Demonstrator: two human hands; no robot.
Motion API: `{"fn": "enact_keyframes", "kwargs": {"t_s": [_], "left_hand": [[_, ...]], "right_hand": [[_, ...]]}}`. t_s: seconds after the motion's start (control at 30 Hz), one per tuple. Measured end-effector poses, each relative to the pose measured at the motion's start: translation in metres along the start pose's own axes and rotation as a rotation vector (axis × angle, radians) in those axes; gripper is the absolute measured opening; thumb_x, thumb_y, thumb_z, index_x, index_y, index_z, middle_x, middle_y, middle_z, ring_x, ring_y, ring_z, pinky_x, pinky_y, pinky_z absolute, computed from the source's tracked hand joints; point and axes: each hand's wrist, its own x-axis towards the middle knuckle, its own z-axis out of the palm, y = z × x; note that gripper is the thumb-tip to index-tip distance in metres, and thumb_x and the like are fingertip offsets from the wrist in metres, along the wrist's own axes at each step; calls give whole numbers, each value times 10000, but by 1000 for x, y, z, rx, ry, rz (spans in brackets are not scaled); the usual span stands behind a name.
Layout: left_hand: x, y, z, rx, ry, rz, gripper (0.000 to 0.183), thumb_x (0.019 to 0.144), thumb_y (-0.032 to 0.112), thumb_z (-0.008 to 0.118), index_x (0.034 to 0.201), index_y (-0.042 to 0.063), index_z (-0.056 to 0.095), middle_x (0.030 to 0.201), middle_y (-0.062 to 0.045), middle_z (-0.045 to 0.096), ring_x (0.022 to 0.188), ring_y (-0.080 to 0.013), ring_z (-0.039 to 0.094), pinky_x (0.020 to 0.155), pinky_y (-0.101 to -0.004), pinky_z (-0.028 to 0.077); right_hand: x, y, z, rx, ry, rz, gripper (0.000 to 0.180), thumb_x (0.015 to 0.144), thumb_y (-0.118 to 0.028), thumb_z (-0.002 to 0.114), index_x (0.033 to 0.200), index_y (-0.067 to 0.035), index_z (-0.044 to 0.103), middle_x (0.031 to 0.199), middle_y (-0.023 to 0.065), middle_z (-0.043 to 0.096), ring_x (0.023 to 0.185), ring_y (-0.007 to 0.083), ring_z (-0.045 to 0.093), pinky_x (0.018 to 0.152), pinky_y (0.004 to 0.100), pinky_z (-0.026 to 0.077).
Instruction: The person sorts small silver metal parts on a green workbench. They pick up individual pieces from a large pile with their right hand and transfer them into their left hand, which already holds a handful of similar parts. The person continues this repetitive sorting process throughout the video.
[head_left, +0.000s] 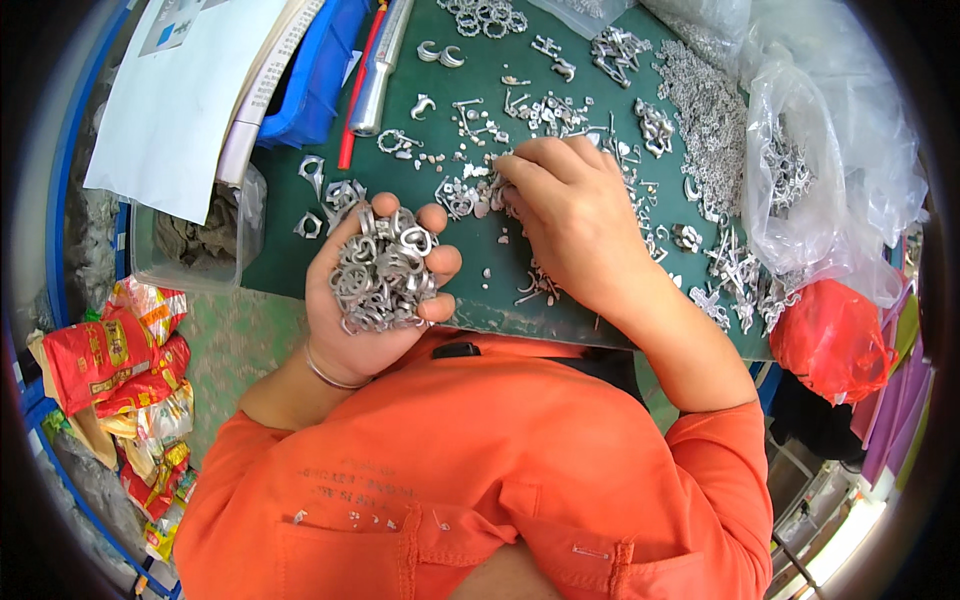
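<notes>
My left hand (352, 292) is palm up with its fingers curled around a heap of small silver-coloured metal rings (386, 274), just over the near left edge of the green table mat (300, 270). Several loose rings (310, 174) lie beside its fingertips. My right hand (574, 214) is palm down over scattered small metal pieces (553, 112) and light-coloured stone-like bits at the middle of the mat. Its fingertips touch the pile; whether they pinch a piece is hidden beneath the hand.
A metal ring mandrel (375, 90) and red stick (351, 112) lie beside a blue bin (307, 97). A clear plastic tub (187, 274) sits left, under papers. Clear bags (795, 232), a heap of small metal parts (709, 127) and a red plastic bag (829, 341) are at right.
</notes>
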Motion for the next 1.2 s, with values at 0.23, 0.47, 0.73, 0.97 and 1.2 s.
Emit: {"fn": "enact_keyframes", "kwargs": {"t_s": [0.23,0.47,0.73,0.97,1.2], "left_hand": [[2,-2,-5,-29,25,0,255,979,327,360,1085,185,544,1151,-100,467,941,-253,474,636,-382,466],[1,-1,-6,-115,49,-4,321,980,327,323,1070,162,583,1141,-125,564,942,-308,578,638,-430,476],[1,-2,-6,-145,40,19,325,978,326,329,1076,147,582,1137,-141,564,938,-313,598,631,-435,485],[2,-3,-7,-134,38,24,310,973,324,343,1071,139,572,1127,-144,561,931,-310,588,619,-436,490],[2,-3,-2,-106,55,23,284,970,329,352,1043,149,560,1118,-123,530,934,-291,528,643,-417,468]], "right_hand": [[6,10,-7,175,-88,32,148,693,30,627,830,-15,589,781,104,549,757,304,532,691,382,446],[10,-6,-21,375,-155,-70,215,655,75,592,851,-12,596,809,122,564,757,305,546,655,362,452],[16,-9,-6,392,-192,-120,120,692,-6,638,808,-20,608,788,99,545,739,292,532,649,364,443],[67,8,27,140,17,-199,128,692,8,611,812,-35,619,839,92,562,817,285,536,707,379,438],[75,21,34,140,-9,-203,135,717,-33,636,844,-48,593,827,96,564,814,296,548,712,385,441]]}}
